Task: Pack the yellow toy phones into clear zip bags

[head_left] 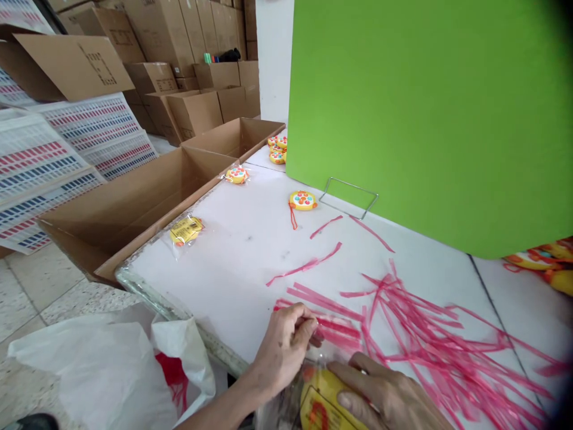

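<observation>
At the table's front edge, my left hand (pixel 286 345) pinches the edge of a see-through plastic bag (pixel 322 353) between thumb and fingers. My right hand (pixel 380 391) grips a yellow toy (pixel 320 397) with a printed back, which lies inside or against that bag; the film makes it hard to tell which. Pink plastic strips (pixel 340 334) lie flat just beyond my left hand. A large tangle of pink strips (pixel 430 334) spreads to the right of both hands.
Bagged toys (pixel 185 230) lie near the table's left edge, beside an open carton (pixel 134 206). An unbagged toy (pixel 302 200) lies near a wire stand (pixel 349 197) under a green board (pixel 421 119). A white sack (pixel 111 364) stands at lower left; more toys (pixel 546 258) lie far right.
</observation>
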Available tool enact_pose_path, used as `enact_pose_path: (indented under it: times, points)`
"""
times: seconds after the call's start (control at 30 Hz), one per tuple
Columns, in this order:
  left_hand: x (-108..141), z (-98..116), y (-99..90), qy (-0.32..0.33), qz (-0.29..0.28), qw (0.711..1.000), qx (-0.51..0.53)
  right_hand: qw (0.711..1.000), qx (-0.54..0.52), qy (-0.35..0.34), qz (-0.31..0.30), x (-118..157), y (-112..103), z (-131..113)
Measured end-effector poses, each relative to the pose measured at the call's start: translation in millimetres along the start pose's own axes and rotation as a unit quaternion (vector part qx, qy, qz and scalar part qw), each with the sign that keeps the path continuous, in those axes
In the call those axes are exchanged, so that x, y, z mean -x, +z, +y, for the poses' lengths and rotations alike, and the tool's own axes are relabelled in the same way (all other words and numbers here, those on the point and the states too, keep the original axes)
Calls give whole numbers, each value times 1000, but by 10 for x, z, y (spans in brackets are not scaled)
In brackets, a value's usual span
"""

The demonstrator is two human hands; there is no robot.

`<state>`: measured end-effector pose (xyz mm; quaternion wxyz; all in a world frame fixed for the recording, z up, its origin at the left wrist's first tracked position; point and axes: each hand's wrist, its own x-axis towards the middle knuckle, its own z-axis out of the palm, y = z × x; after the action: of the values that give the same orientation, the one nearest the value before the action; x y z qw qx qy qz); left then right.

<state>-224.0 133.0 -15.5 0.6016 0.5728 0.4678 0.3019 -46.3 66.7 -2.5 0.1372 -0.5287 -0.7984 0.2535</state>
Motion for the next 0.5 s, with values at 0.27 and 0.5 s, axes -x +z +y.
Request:
enact_pose_path:
  times: [0.27,0.5]
  points:
    - [170,-201,-13,-46,-40,995,81,986,105,-44,124,-30,119,38]
    - [249,-175,57,-38,-58,992,105,979,113,-42,162,-181,220,-76]
